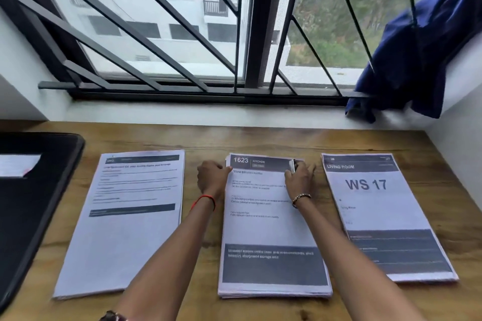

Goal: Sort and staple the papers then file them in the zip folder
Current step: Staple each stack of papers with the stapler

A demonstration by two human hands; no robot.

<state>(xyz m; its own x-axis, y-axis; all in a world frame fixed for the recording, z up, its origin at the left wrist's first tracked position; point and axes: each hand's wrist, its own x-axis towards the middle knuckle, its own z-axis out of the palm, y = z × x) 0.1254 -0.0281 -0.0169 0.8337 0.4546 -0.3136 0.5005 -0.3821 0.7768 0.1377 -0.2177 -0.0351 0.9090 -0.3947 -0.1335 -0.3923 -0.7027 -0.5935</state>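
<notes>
Three stacks of printed papers lie side by side on the wooden table [198,138]. The left stack [122,229] is text-heavy, the middle stack [271,232] is headed "1623 KITCHEN", and the right stack [383,216] reads "LIVING ROOM WS 17". My left hand [212,177] grips the top left corner of the middle stack. My right hand [300,178] holds a small silvery stapler [293,165] at that stack's top right corner. A black zip folder [31,203] lies at the far left, with a white paper slip [18,165] on it.
A barred window runs along the wall behind the table. A blue cloth [417,55] hangs over the sill at the back right. A white wall borders the table's right side.
</notes>
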